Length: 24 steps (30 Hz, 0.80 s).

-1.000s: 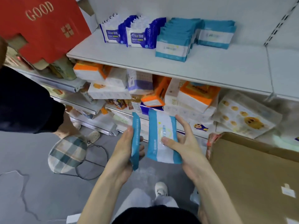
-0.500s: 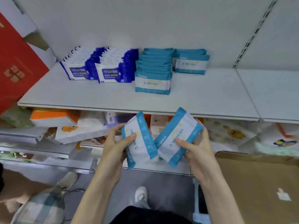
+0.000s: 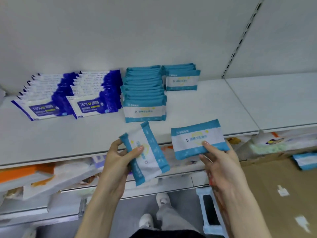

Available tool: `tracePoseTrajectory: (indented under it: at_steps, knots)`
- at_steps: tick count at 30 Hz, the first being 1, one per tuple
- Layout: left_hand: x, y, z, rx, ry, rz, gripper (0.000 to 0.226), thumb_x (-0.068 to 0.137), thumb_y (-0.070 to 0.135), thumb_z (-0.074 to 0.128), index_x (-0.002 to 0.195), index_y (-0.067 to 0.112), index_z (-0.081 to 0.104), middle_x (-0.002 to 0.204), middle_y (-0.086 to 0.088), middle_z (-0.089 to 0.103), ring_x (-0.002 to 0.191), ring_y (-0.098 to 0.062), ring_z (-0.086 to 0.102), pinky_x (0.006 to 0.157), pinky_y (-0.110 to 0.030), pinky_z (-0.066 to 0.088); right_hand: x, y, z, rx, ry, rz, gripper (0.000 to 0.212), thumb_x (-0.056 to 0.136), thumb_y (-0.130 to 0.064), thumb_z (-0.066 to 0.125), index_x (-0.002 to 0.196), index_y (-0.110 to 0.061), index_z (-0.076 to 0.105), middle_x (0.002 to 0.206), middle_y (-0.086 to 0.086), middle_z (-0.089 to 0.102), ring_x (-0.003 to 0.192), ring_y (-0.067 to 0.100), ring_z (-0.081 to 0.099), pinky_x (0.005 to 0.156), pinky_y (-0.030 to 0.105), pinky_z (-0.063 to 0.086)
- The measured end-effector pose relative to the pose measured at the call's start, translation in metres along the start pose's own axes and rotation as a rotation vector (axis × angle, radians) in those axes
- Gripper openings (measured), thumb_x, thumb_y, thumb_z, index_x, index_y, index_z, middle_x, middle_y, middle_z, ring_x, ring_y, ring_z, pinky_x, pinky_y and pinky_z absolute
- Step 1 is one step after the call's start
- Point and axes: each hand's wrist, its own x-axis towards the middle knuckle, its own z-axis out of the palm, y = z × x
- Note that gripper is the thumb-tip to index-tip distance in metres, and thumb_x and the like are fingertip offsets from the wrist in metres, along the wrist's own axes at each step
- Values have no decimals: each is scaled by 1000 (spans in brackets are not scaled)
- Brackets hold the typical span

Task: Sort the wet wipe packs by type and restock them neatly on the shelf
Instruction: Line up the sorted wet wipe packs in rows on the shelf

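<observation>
1. The step in hand is restocking: the person holds two teal packs in front of the shelf, neither set down yet.
2. The left hand grips the left pack, thumb across its face and fingers curled behind. The pack is tilted, one end up, just below the shelf's front edge.
3. The right hand pinches the right pack by its lower edge, thumb on the front. This pack is nearly level, label facing the camera, over the shelf's front edge.
4. On the shelf the blue rows stand at the left. The long teal row stands beside them, and the short teal row sits further back on its right.
5. Both held packs match the teal type, so the short row looks like the place for them.
6. The next move probably calls for carrying the right pack back and standing it upright against the short row's front. The left pack needs turning level first.
7. Another teal pack lies on the box at the right, so more stock seems left.
</observation>
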Motion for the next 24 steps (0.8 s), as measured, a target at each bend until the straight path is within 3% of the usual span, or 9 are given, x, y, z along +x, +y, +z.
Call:
tracePoseTrajectory:
  at_steps: [3,4,9,13,17,20,24]
  knots:
    - [12,9,8,-30,-18,-49,49,67,23,71,110,0,63,98,-16,73,86,-30,69,83,-55,55,21,-11,1,5,-1,-40,29,82,1,65,108,-10,60,98,10,71,79,19,71,63,26,59]
    - [16,12,12,-33,-16,-59,43,70,25,69,105,1,66,99,-17,72,88,-31,68,86,-57,52,30,-16,2,16,-6,-31,29,82,2,65,108,-10,60,99,11,71,82,20,71,64,27,59]
    - [34,26,26,-68,-10,-52,20,90,18,55,104,8,66,96,-10,74,77,-17,72,61,-30,59,90,-34,1,-52,-56,-22,43,80,12,64,120,0,55,113,15,68,99,29,68,71,31,59]
    - [46,34,35,16,-54,-21,22,89,9,55,108,13,64,97,-8,74,79,-18,72,63,-29,59,142,-44,11,-372,-99,-243,43,79,5,70,118,-8,56,112,6,67,101,21,67,75,29,59]
    - [54,39,42,107,-42,10,30,84,11,60,114,16,62,100,-7,74,87,-23,72,67,-31,60,190,-54,36,-705,-106,-505,38,79,-9,75,113,-17,59,108,-6,65,97,13,64,81,28,52]
    - [55,45,47,108,-26,80,34,78,14,62,111,11,65,99,-11,74,86,-24,72,63,-28,59,224,-57,52,-867,-141,-593,34,80,-21,74,112,-16,63,103,-8,64,94,14,62,78,25,48]
    - [53,55,55,203,32,184,25,76,10,65,101,11,69,92,-6,75,81,-21,73,60,-24,57,256,-54,65,-1138,-71,-707,44,73,-53,63,92,-13,59,86,4,63,82,30,58,71,46,51]
